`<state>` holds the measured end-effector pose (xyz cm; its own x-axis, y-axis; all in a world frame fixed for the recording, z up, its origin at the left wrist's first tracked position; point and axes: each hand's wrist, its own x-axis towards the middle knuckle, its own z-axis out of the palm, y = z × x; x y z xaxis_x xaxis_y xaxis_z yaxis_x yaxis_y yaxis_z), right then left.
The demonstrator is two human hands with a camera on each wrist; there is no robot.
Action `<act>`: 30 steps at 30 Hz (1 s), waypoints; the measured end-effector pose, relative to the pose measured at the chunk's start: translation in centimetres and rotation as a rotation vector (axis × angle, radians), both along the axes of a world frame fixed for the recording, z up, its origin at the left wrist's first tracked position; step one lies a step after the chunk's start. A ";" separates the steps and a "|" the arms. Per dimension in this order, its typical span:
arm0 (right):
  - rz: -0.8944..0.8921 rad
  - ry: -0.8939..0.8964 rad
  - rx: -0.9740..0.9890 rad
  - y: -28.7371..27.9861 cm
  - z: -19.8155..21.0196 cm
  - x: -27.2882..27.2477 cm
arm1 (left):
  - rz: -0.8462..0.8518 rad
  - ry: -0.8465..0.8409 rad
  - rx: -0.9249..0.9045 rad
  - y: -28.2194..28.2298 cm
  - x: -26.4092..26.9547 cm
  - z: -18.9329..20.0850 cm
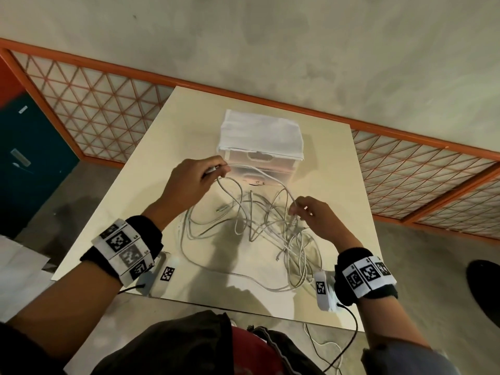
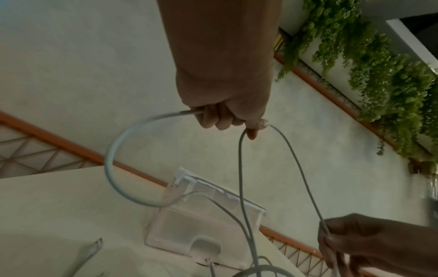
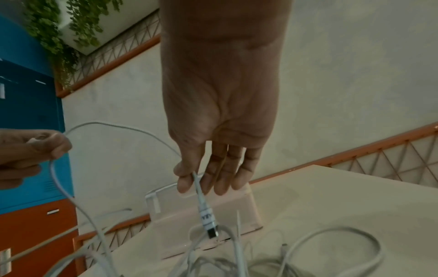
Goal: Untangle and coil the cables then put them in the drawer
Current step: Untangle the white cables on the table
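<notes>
A tangle of white cables [image 1: 259, 228] lies on the pale table [image 1: 338, 163], in front of a translucent plastic drawer unit [image 1: 259, 139] whose drawers look closed. My left hand [image 1: 201, 174] is raised above the pile and grips one white cable [image 2: 147, 120] in curled fingers, with loops hanging down from it. My right hand [image 1: 303, 209] pinches the same cable [image 3: 198, 185] between thumb and forefinger just above its plug [image 3: 209, 223], which hangs over the pile. The cable arcs between both hands.
A white cloth [image 1: 259, 131] covers the top of the drawer unit. An orange-framed lattice panel [image 1: 89, 109] runs along the wall behind the table. A blue cabinet [image 1: 29, 158] stands at left. Another cable [image 1: 324, 347] trails on the floor near my body.
</notes>
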<state>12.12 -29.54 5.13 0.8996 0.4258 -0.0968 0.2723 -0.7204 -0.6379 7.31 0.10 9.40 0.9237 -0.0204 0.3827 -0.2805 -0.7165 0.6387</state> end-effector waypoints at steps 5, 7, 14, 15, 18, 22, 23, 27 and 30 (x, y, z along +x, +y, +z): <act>-0.148 -0.048 0.153 0.9 1.0 0.5 | 0.071 -0.068 0.044 0.0 -0.2 0.6; -0.155 -0.035 0.216 1.6 1.8 0.6 | 0.105 -0.103 0.004 0.1 -0.2 1.3; -0.025 0.058 0.216 4.8 1.4 0.6 | 0.142 -0.047 0.132 2.7 -0.8 2.6; -0.021 0.078 0.228 5.4 1.2 0.6 | 0.156 -0.042 0.167 3.1 -1.0 2.4; 0.010 0.145 0.260 7.6 -0.1 0.3 | 0.220 -0.046 0.240 4.2 -2.1 1.4; 0.126 0.235 0.112 10.7 -1.5 0.0 | 0.323 -0.111 0.310 5.6 -3.3 0.8; 0.183 0.266 0.081 11.6 -1.9 -0.1 | 0.349 -0.111 0.318 5.9 -3.7 0.8; 0.366 0.371 0.005 15.3 -3.0 -1.1 | 0.449 -0.031 0.359 7.1 -4.7 0.7; 0.499 0.401 -0.052 18.1 -4.3 -2.2 | 0.441 0.116 0.408 8.1 -5.3 -0.5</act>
<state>9.96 -11.41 0.82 0.4837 0.7698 -0.4164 0.3303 -0.6012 -0.7276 2.05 8.24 8.86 0.9135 0.2496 0.3212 0.1533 -0.9426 0.2965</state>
